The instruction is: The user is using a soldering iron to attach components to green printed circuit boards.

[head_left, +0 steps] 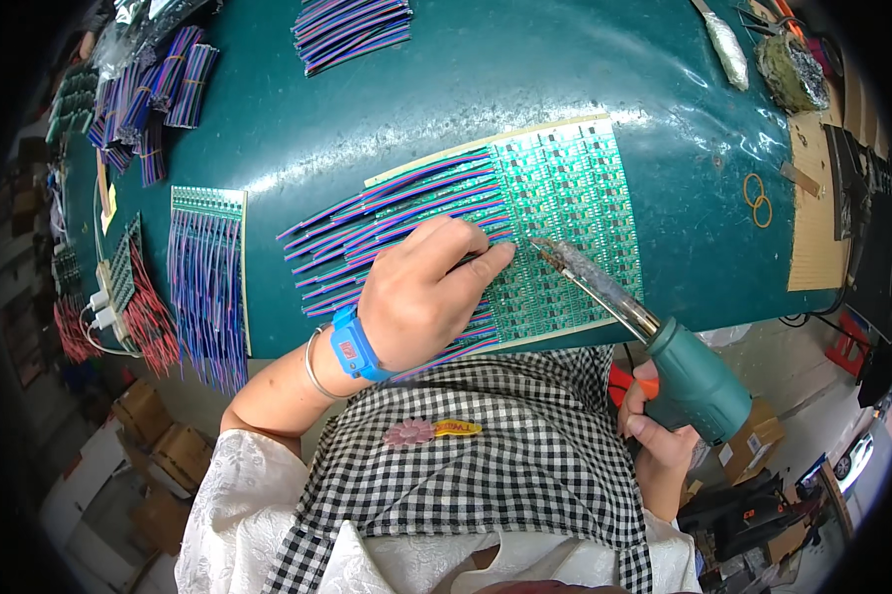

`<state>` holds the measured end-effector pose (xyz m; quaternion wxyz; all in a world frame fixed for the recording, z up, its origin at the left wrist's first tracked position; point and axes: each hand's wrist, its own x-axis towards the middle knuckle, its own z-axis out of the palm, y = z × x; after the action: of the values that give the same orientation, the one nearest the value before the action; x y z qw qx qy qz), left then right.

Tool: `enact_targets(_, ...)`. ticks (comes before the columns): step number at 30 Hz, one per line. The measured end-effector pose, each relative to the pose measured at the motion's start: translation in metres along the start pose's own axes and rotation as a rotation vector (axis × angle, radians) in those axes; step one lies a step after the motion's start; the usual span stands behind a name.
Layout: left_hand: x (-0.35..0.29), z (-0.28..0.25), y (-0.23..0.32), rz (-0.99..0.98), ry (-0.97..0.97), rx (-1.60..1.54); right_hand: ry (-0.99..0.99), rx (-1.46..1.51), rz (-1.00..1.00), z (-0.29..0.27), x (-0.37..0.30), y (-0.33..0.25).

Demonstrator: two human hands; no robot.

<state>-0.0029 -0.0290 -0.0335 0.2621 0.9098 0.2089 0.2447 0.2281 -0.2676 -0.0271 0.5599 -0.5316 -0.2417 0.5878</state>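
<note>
A green circuit board panel (570,188) lies on the table in front of me, with small dark chips in rows. Blue, red and black ribbon wires (396,203) run leftward from its middle. My left hand (428,287) is closed in a pinch over the panel, its fingertips on the end of a ribbon wire; the hand hides part of the wires. In my right hand (659,441) is a green-handled soldering gun (698,381), gripped by its handle. Its metal tip meets the panel just right of my left fingertips.
A second panel with hanging wires (208,257) lies at left, near red-wired boards (149,297). Bundled wires (154,94) and a loose wire stack (352,35) sit farther back. Rubber bands (757,201), a cardboard sheet (817,223) and a dark lump (791,74) are at right.
</note>
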Motion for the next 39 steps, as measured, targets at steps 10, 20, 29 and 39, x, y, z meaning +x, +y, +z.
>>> enact_targets(10, -0.001, 0.003, 0.0, 0.002, 0.006, 0.039, 0.098, 0.019, 0.062, 0.003, -0.003, 0.005)
enact_targets(20, -0.001, 0.004, -0.001, 0.012, 0.006, 0.054, 0.006, -0.135, -0.055, 0.0, 0.008, 0.011)
enact_targets(29, 0.0, 0.0, 0.005, -0.043, -0.03, 0.072, 0.056, 0.034, 0.035, -0.001, 0.001, 0.0)
enact_targets(39, 0.0, 0.0, 0.003, -0.044, -0.031, 0.056, 0.064, -0.142, -0.023, 0.002, 0.004, 0.01)
